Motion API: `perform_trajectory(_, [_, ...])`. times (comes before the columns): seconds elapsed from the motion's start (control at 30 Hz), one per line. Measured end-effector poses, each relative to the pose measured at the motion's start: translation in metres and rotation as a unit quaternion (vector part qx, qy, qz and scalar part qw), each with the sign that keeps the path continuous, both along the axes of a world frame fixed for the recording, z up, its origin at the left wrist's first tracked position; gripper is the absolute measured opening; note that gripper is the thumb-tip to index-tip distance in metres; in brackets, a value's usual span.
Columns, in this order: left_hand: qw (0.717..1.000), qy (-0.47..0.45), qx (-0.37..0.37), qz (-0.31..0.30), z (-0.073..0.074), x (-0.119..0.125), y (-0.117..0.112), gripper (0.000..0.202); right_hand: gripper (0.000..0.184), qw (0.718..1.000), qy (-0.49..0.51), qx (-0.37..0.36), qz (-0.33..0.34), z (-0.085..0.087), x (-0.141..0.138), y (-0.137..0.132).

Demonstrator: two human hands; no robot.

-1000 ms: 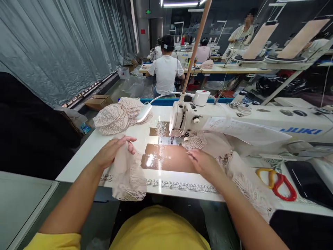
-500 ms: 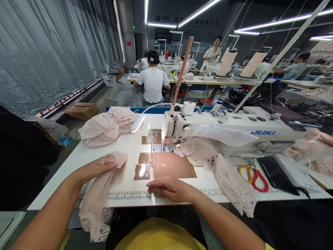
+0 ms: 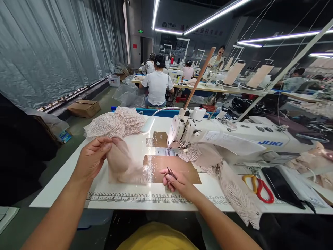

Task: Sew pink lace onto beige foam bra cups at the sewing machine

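My left hand [image 3: 95, 156] pinches the upper edge of a sheer pale pink fabric piece [image 3: 119, 158], which hangs down over the left of the table and is blurred at its lower end. Dark thread snips [image 3: 170, 173] are in my right hand [image 3: 175, 182], with the fingers curled around them, above the brown plate in front of the needle. The white sewing machine [image 3: 182, 130] stands just beyond. More pink lace fabric [image 3: 208, 156] lies right of the needle and drapes over the table's front edge.
A pile of pink lace pieces [image 3: 114, 123] lies at the back left. Scissors with red and yellow handles [image 3: 264, 191] and a black phone [image 3: 282, 187] are at the right. A printed ruler [image 3: 125, 198] runs along the front edge. Ahead, a person in white [image 3: 157, 86] sits sewing.
My left hand has lifted the fabric from the table's front edge and swung it up and inward. My right hand has risen from the ruler, and the snips now show. The view has shifted slightly.
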State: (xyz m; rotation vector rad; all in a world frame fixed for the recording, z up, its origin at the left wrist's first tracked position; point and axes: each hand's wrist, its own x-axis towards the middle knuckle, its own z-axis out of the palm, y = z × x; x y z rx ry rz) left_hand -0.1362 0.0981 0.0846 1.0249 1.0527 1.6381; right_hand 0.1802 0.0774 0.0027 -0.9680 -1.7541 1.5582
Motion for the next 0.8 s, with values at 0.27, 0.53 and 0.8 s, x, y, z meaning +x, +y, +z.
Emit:
perform_trajectory(0.27, [0.968,0.226,-0.026,-0.108,-0.009,0.002,-0.008,0.039,0.046,0.999,-0.035,0.005,-0.02,-0.007,-0.001,0.003])
perform_trajectory(0.53, [0.908,0.306,-0.061,-0.278,-0.049,0.034,-0.004,0.044,0.06,0.998,-0.063,-0.016,-0.018,0.012,-0.007,0.003])
perform_trajectory(0.8, [0.887,0.353,-0.024,-0.297,-0.045,0.049,-0.008,0.047,0.054,0.996,-0.075,0.006,-0.04,0.043,-0.023,0.006])
